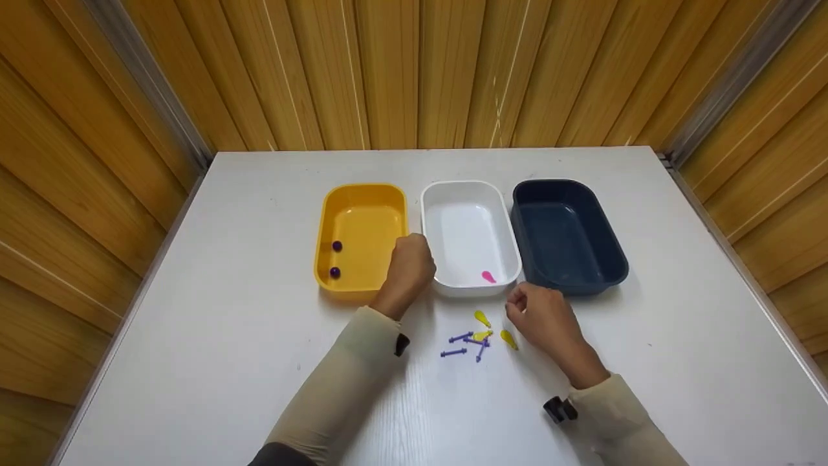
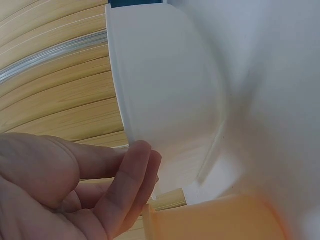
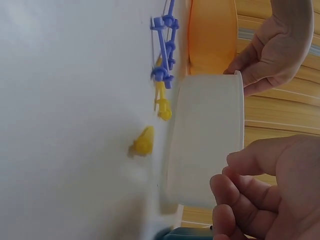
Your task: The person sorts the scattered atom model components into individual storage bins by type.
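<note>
My left hand (image 1: 411, 265) is over the gap between the yellow bin (image 1: 362, 223) and the white bin (image 1: 462, 226). In the left wrist view its fingertips (image 2: 140, 150) are bent toward the thumb by the white bin's rim; whether they pinch something is hidden. Just in front of the white bin's right corner, my right hand (image 1: 543, 317) hovers with loosely bent fingers, nothing visible in them. Nearest it lies a yellow teardrop-shaped piece (image 1: 509, 340). Other yellow pieces (image 1: 482, 318) and several purple sticks with knobbed ends (image 1: 453, 353) lie to its left.
Two dark purple balls (image 1: 335, 272) sit in the yellow bin, and a pink teardrop-shaped piece (image 1: 488, 277) lies in the white bin. A dark blue bin (image 1: 563, 233) stands at the right of the row. Wood-patterned walls (image 1: 414, 77) border the white table (image 1: 259, 259).
</note>
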Available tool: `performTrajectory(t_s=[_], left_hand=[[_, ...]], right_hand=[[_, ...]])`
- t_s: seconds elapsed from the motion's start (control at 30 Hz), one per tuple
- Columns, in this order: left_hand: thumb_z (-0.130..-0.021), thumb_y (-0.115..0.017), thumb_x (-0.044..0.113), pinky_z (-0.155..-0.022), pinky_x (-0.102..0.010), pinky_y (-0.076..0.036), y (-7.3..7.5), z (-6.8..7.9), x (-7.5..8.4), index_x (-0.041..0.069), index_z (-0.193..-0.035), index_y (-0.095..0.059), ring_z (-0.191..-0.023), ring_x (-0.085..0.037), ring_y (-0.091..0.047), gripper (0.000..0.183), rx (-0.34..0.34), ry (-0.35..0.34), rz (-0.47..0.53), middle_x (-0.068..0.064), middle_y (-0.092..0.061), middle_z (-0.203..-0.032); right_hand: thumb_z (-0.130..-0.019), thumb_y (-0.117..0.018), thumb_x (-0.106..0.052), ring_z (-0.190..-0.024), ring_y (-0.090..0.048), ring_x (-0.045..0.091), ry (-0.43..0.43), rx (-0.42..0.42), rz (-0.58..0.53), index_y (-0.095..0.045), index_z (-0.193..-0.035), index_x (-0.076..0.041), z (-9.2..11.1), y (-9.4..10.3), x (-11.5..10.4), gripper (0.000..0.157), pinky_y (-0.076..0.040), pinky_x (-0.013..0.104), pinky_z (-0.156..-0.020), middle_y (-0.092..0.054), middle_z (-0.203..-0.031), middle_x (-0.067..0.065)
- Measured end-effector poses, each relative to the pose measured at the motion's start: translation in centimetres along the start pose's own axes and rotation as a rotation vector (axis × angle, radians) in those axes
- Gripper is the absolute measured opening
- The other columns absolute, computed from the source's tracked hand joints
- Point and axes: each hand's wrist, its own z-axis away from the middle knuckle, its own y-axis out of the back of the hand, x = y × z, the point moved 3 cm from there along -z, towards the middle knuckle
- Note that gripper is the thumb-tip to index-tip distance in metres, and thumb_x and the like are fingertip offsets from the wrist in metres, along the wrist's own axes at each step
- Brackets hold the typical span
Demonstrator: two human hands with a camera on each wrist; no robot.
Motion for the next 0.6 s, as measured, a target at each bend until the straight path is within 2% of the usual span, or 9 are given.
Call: performTrajectory(t_s=[0.13, 0.3, 0.43, 0.6], left_hand=[[-0.093, -0.059, -0.002, -0.062, -0.031, -0.054, 0.0, 0.0, 0.1, -0.006, -0.104, -0.072, -0.069, -0.021, -0.058, 0.018, -0.005, 0.007, 0.003, -0.016, -0.074, -0.088], [-0.092, -0.059, -0.003, -0.064, -0.034, -0.056, 0.1, 0.1, 0.1, -0.007, -0.098, -0.073, -0.068, -0.021, -0.057, 0.016, 0.018, -0.018, 0.007, -0.017, -0.074, -0.086], [-0.092, -0.058, -0.004, -0.058, -0.03, -0.05, 0.1, 0.1, 0.1, -0.006, -0.099, -0.072, -0.067, -0.021, -0.056, 0.016, -0.002, -0.014, 0.023, -0.015, -0.071, -0.083], [-0.092, -0.058, -0.004, -0.055, -0.027, -0.044, 0.0, 0.1, 0.0, -0.005, -0.099, -0.072, -0.067, -0.021, -0.056, 0.016, -0.018, -0.007, 0.044, -0.011, -0.066, -0.079]], right_hand=[[-0.088, -0.069, -0.01, -0.07, -0.057, 0.018, -0.02, -0.047, 0.0, -0.068, -0.085, -0.01, 0.5, -0.5, 0.3, 0.003, -0.044, 0.034, -0.065, -0.067, -0.076, 0.003], [-0.088, -0.071, -0.012, -0.067, -0.055, 0.016, -0.063, -0.114, -0.011, -0.068, -0.089, -0.009, 1.3, -1.1, 0.8, 0.004, -0.044, 0.032, -0.063, -0.065, -0.074, 0.001], [-0.088, -0.072, -0.014, -0.066, -0.053, 0.015, -0.095, -0.163, -0.019, -0.067, -0.09, -0.009, 1.8, -1.7, 1.1, 0.007, -0.042, 0.03, -0.061, -0.062, -0.072, 0.0], [-0.086, -0.075, -0.016, -0.068, -0.053, 0.015, -0.094, -0.177, -0.012, -0.067, -0.089, -0.01, 2.3, -2.0, 1.2, 0.011, -0.042, 0.03, -0.063, -0.061, -0.072, 0.0]])
